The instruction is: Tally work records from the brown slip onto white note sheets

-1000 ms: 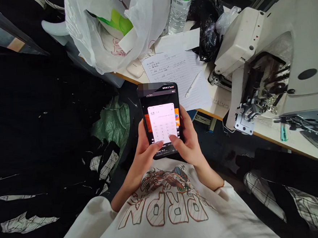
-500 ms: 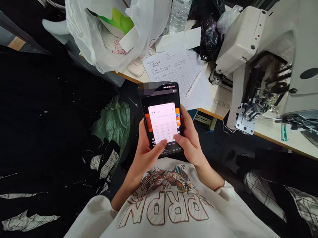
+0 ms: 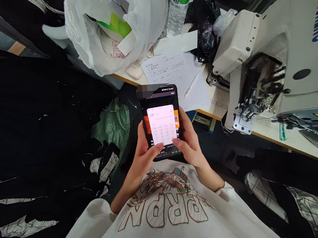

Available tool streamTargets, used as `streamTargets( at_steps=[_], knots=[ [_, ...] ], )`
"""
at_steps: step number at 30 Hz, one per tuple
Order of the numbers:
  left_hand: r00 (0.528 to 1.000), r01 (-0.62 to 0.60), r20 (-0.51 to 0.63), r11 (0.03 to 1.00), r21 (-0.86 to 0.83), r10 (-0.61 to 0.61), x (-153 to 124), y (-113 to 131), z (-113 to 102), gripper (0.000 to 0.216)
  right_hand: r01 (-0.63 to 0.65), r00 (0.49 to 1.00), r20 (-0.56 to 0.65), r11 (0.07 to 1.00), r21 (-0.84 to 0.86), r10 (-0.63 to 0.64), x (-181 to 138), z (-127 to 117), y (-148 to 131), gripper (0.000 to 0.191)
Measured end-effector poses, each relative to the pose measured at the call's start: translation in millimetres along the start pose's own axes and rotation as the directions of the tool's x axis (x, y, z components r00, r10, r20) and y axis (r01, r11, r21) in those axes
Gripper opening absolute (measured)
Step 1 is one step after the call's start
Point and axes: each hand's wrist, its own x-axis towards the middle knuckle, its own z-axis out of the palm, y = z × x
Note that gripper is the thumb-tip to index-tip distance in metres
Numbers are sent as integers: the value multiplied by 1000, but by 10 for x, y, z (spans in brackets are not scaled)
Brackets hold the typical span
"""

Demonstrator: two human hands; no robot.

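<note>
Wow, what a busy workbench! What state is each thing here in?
Smartphone: held in both hands, calculator open on screen.
Left hand: gripping the phone's edge.
Right hand: gripping the phone, thumb over the keypad.
White plastic bag: bulging, full.
Water bottle: capped.
Lined sheet: handwritten, pen lying on it.
Industrial sewing machine: untouched by either hand.

Cream bench [image 3: 269, 135], pale wooden edge. White sewing machine [image 3: 253, 65] at right. Handwritten lined paper [image 3: 169, 74] mid-bench, white pen [image 3: 192, 84] lying on it. Beyond paper, upright water bottle [image 3: 177, 14], black plastic bag [image 3: 206, 39]. Full white plastic bag [image 3: 114, 31] at left, white computer mouse [image 3: 134, 70] touching it. Small teal item [image 3: 282, 133] beside machine.
</note>
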Motion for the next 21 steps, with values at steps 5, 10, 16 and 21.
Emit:
streamTargets(
  at_steps=[5,10,16,21],
  knots=[
    [1000,10,-3,1000,-5,-10,-1,40,10,55,45,999,18,998,35,-46,13,1,-5,72],
    [998,56,-21,998,-24,-57,8,45,11,57,53,998,22,999,4,-53,17,-8,-9,74],
    [999,42,-33,999,-22,-43,25,45,23,54,25,999,31,1000,-14,-25,21,-17,-25,75],
    [1000,4,5,1000,6,-4,62,-29,-44,52,24,999,26,1000,13,-24,36,-17,-31,76]
  ],
)
